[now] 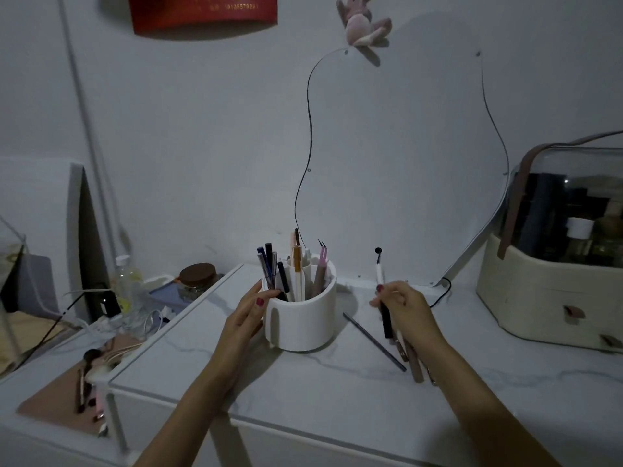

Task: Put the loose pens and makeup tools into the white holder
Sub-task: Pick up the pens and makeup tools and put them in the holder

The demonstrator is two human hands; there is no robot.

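The white holder [303, 318] stands mid-table with several pens, a pink tweezer and other tools upright in it. My left hand [247, 311] grips its left side, thumb at the rim. My right hand [403, 306], to the holder's right, is shut on a thin white-and-black makeup tool [380, 274] that points upward, its round black tip at the top. Loose on the marble tabletop under and beside that hand lie a dark thin pen [374, 342] and a few brownish pencils [413, 360], partly hidden by my wrist.
A cream cosmetics case [539, 298] with a clear dome stands at the right. A wavy mirror [404, 163] leans on the wall behind. On the lower surface at left sit a brown-lidded jar [197, 276], a bottle [126, 284], cables and brushes on a pink mat [64, 396].
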